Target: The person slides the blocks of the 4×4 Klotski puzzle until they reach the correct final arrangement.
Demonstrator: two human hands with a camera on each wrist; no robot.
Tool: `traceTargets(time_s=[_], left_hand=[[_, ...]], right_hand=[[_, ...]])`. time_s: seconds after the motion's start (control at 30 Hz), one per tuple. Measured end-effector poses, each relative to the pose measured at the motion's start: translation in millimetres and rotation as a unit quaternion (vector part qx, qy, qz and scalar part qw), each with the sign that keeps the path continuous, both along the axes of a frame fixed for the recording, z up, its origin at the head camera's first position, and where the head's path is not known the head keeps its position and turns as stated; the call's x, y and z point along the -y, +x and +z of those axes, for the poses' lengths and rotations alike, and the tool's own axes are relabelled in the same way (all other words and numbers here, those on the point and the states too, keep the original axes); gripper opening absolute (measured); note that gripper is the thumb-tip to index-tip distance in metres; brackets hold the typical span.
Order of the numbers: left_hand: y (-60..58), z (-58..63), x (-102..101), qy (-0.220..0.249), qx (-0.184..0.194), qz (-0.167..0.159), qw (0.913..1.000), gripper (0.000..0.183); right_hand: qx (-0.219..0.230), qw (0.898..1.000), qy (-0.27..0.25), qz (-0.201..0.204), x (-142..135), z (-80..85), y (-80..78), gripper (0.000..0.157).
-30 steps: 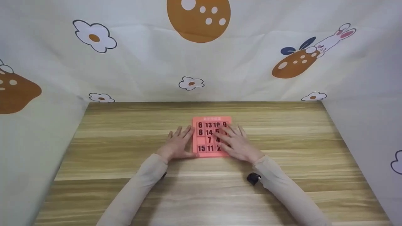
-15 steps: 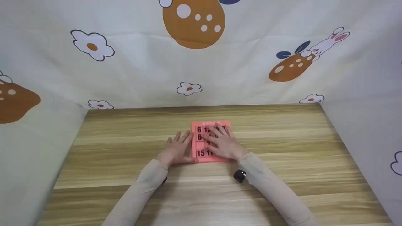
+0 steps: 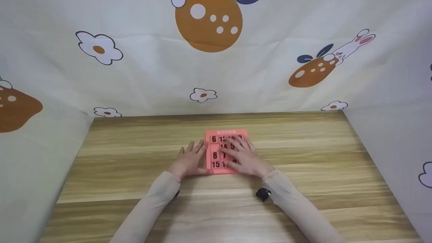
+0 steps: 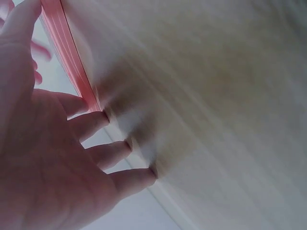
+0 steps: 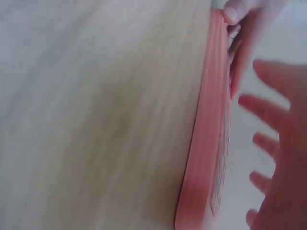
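Note:
A pinkish-red sliding number puzzle [image 3: 214,147] lies flat on the table, its vacant slot at the left of the second row. Just below that slot is tile 8 [image 3: 215,155]. My left hand [image 3: 190,161] rests along the puzzle's left side, fingers spread and thumb at the near left corner. In the left wrist view, the index fingertip meets the puzzle's side wall [image 4: 72,57] and the other fingertips touch the tabletop. Over the right part of the puzzle, my right hand [image 3: 249,161] has its fingers spread, hiding several tiles. The right wrist view shows these fingers [image 5: 268,112] above the face.
The wood-grain table [image 3: 141,135] extends around the puzzle. Behind it hangs a pale curtain [image 3: 152,74] printed with flowers and carrots, and similar cloth closes both sides. A small black device [image 3: 263,194] sits under the right wrist.
Tile 8 has slid down one row, and the vacant slot has moved up to the second row. My right hand went left across the puzzle, then back slightly right. My left hand stays in place.

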State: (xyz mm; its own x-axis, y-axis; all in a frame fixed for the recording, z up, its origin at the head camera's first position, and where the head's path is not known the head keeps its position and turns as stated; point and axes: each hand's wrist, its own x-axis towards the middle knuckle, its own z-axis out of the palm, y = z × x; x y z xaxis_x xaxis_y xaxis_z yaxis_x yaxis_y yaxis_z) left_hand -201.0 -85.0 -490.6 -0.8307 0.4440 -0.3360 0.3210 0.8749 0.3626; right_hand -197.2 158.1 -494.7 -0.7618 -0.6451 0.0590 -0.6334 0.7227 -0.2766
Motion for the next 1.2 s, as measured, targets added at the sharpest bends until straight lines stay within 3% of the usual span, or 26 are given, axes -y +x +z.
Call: traceTargets(time_s=[0.2, 0.57, 0.87, 1.0, 1.2], left_hand=[[-4.5, 3.5, -5.3, -0.001, -0.009, 0.000, 1.0000, 0.110], [-2.5, 5.8, -3.4, -0.001, -0.015, 0.000, 0.9999, 0.108], [0.6, 2.0, -3.0, 0.005, -0.010, 0.008, 0.9999, 0.110], [2.5, 1.4, -2.0, 0.008, -0.005, 0.014, 0.9998, 0.109], [5.9, -1.0, -2.2, 0.018, -0.002, 0.014, 0.9997, 0.109]], right_hand=[[-0.013, 0.999, 0.003, -0.045, -10.0, 4.1, -3.9, 0.046], [0.024, 0.999, 0.008, -0.027, 10.9, -0.2, -6.1, 0.050], [-0.015, 0.996, -0.014, -0.087, -22.8, 1.7, -0.4, 0.042], [-0.018, 0.997, -0.015, -0.074, -25.4, -2.6, 0.7, 0.043], [0.014, 0.998, -0.031, -0.044, -10.9, -4.0, -1.3, 0.048]])
